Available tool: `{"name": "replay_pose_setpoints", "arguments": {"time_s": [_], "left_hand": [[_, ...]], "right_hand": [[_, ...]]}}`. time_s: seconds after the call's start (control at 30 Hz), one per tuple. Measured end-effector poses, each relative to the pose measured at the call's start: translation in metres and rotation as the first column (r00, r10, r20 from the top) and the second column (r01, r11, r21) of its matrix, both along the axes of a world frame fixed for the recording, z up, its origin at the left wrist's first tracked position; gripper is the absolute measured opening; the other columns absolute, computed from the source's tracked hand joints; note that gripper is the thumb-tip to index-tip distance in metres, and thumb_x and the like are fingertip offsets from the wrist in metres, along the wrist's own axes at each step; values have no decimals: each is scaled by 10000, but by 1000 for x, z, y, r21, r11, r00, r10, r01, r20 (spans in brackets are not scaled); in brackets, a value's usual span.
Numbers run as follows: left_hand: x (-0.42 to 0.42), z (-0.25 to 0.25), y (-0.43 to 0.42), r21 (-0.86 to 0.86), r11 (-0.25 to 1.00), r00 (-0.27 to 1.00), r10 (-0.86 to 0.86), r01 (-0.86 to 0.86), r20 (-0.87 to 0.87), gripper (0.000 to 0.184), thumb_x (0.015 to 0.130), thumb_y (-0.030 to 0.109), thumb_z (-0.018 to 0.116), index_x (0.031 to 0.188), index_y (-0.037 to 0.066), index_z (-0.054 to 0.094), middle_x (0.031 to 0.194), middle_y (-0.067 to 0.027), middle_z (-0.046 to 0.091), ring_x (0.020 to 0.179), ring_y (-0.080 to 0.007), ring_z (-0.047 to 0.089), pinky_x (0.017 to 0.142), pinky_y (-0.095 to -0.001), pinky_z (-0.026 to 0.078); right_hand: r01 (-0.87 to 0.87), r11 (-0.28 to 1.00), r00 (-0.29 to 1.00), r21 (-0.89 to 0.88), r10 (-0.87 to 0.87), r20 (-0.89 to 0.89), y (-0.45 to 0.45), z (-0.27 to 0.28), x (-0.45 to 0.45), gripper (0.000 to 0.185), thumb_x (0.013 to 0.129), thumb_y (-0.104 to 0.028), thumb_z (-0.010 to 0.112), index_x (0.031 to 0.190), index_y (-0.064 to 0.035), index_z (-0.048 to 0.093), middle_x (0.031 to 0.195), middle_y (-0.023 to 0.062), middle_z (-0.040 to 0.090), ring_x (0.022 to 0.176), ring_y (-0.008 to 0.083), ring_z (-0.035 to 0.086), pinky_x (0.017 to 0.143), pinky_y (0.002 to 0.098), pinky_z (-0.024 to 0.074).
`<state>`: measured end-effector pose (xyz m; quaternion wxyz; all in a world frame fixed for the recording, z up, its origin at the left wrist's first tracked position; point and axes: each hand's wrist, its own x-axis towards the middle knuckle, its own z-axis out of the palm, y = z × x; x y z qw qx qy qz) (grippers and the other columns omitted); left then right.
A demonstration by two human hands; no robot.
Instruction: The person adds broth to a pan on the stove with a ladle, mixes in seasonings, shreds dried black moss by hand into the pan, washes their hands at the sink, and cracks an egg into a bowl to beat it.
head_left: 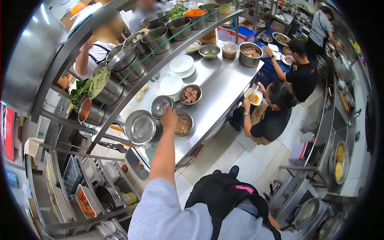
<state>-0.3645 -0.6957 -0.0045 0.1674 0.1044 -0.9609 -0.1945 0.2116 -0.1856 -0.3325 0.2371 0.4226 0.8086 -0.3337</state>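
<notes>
My left hand (169,119) reaches out over the steel counter, with its fingers closed at the rim of a small metal bowl (161,105). A larger metal bowl (140,127) stands just left of it. To the right of my hand lies a metal bowl of brown chopped food (184,124), and beyond it a metal bowl with pieces of pinkish meat (191,95). White bowls (171,85) stand behind the small bowl. Only a bit of my right forearm shows at the lower right; the hand is hidden.
A steel shelf (188,37) with several pots of vegetables runs above the counter (218,86). One person (272,116) holds a white bowl of food at the counter's right side; another (300,72) works behind. Pans (307,212) sit at the right, food bins (86,202) lower left.
</notes>
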Motion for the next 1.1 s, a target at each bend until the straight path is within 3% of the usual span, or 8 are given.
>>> {"name": "replay_pose_setpoints", "arguments": {"time_s": [0.13, 0.27, 0.3, 0.47, 0.53, 0.73, 1.0, 1.1], "left_hand": [[-24, -5, -16, -70, 997, 906, 44, -16, 422, 298, 923, 296, 613, 1096, 63, 679, 1136, -150, 674, 1076, -368, 649, 867, -483, 529], [-14, 7, -11, -71, 997, 942, 10, 15, 336, 215, 901, 224, 610, 1008, 52, 681, 1072, -175, 678, 1019, -374, 653, 835, -486, 525], [-13, 9, -13, -27, 1000, 960, -7, 15, 280, 187, 896, 193, 600, 983, 45, 675, 1043, -184, 677, 993, -379, 652, 817, -489, 523], [2, -5, -29, -113, 992, 999, -51, 50, -5, 137, 885, 79, 554, 956, 41, 665, 968, -161, 665, 921, -383, 645, 779, -486, 519], [14, 0, -32, -60, 990, 971, -137, 127, -199, 170, 873, 40, 543, 984, 50, 671, 987, -150, 664, 925, -368, 648, 775, -458, 530], [90, 40, -36, 121, 963, 894, -171, 240, -415, 114, 853, 26, 609, 956, 25, 659, 970, -128, 661, 896, -329, 646, 772, -404, 530], [299, 77, -120, 346, 892, 943, -207, 292, -262, 90, 818, -52, 652, 903, -24, 642, 902, -153, 661, 838, -312, 652, 765, -350, 516], [358, 87, -167, 339, 923, 980, -146, 184, -135, 83, 824, -27, 663, 898, -35, 626, 868, -154, 644, 816, -307, 644, 750, -347, 514]], "right_hand": [[-556, 825, 828, 99, 560, -15, 64, -54, 5, 343, 843, -290, 601, 959, 12, 717, 1033, 270, 665, 1011, 396, 655, 848, 464, 502], [335, 874, 929, -353, -368, -29, 59, 51, -71, 303, 833, -246, 647, 961, 24, 698, 987, 265, 670, 955, 364, 660, 807, 459, 491], [-47, 991, 995, -122, 35, -94, 77, 22, -71, 279, 829, -209, 657, 957, 37, 681, 966, 246, 673, 906, 340, 656, 787, 434, 494], [-235, 962, 969, -139, 222, -105, 88, 64, -122, 297, 846, -232, 641, 958, 40, 682, 933, 250, 679, 915, 346, 662, 788, 440, 495], [-722, 684, 688, 106, 726, 2, 115, 6, -126, 289, 853, -227, 638, 949, 43, 680, 912, 234, 684, 881, 342, 662, 774, 442, 497], [-7, 978, 998, -209, -6, -61, 18, 150, -194, 240, 869, -216, 640, 902, 18, 676, 856, 142, 678, 799, 265, 628, 725, 423, 498], [10, 945, 999, -328, -20, -26, -61, 127, -254, 297, 856, -237, 660, 1033, 0, 632, 958, 207, 661, 901, 315, 636, 802, 432, 514], [-334, 921, 901, 202, 375, -218, -87, 121, -272, 389, 773, -224, 718, 1069, 3, 608, 1021, 219, 632, 975, 344, 611, 882, 441, 493]]}}
